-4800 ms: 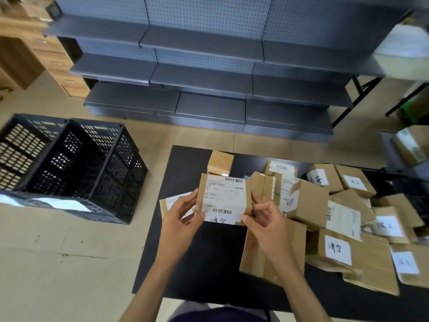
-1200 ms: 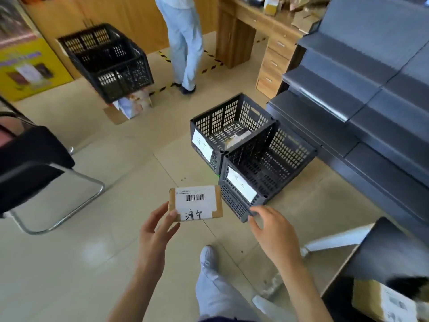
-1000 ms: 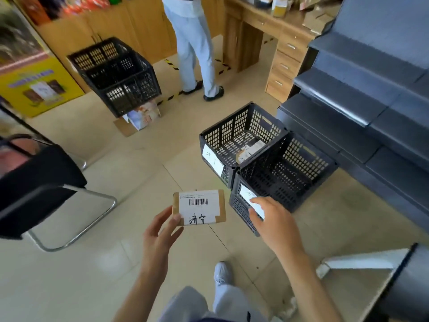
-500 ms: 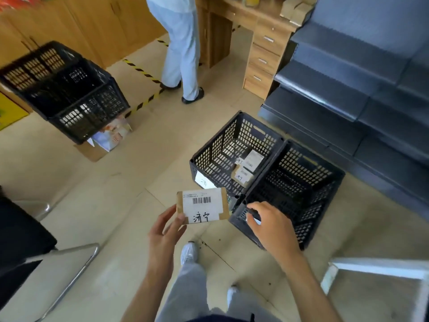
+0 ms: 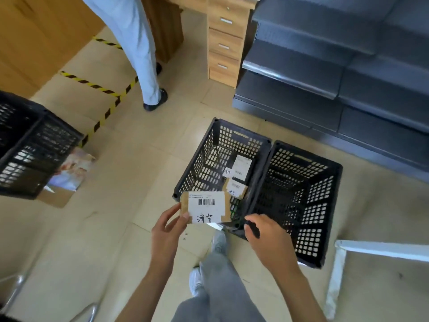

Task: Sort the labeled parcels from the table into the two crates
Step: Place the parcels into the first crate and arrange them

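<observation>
Since the earlier frame the two crates have drawn closer, now lying almost directly below. In the head view, the left hand (image 5: 166,231) pinches a labeled parcel (image 5: 204,207) by its left edge, thumb on top, over the near rim of the left crate (image 5: 199,159), which holds two small parcels (image 5: 236,180). The right hand (image 5: 267,240) hovers with loosely curled fingers holding nothing over the near corner of the right crate (image 5: 325,205).
</observation>
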{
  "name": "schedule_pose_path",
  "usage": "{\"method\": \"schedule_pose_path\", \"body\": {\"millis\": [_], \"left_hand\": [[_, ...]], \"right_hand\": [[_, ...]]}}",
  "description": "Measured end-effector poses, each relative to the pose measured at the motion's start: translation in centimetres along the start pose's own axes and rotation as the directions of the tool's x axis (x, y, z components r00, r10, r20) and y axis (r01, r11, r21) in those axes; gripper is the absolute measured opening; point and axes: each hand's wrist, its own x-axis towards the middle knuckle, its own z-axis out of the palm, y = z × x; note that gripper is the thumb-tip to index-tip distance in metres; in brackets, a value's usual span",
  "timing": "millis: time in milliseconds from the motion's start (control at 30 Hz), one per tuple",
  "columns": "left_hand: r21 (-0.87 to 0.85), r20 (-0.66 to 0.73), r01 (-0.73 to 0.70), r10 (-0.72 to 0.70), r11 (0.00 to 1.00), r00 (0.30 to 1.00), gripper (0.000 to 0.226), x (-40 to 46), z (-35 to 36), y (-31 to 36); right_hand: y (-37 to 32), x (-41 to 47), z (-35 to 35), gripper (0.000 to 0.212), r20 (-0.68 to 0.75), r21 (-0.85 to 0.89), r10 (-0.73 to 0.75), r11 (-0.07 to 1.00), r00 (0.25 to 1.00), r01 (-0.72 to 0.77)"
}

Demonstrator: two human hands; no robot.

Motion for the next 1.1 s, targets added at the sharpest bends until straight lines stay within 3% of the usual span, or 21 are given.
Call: {"method": "schedule_pose_path", "body": {"millis": [367,633,800,967,1100], "left_hand": [[0.275,0.123,0.018,-0.054,0.961,0.991,0.034,18.7,6.7,-4.0],[0.347,0.096,0.044,-0.082,0.937,0.992,0.034,30.3,10.2,-11.4],[0.450,0.131,0.037,-0.107,0.892,0.986,0.043,35.9,11.4,-16.1],[0.509,0.075,0.081,-0.138,0.857,0.988,0.046,39.7,12.4,-20.0],[0.487,0.088,0.105,-0.168,0.867,0.982,0.044,41.4,12.8,-21.9]], "right_hand": [[6.4,13.8,5.0,0.031,0.086,-0.023,0.140,0.990,0.986,-0.139],[10.2,20.3,12.3,0.068,0.225,-0.120,0.322,0.946,0.920,-0.302],[12.0,22.3,16.6,0.092,0.282,-0.085,0.406,0.913,0.869,-0.399],[11.5,22.7,19.3,0.101,0.239,-0.059,0.454,0.889,0.859,-0.454],[11.4,22.5,20.2,0.109,0.190,0.062,0.468,0.871,0.863,-0.487]]}}
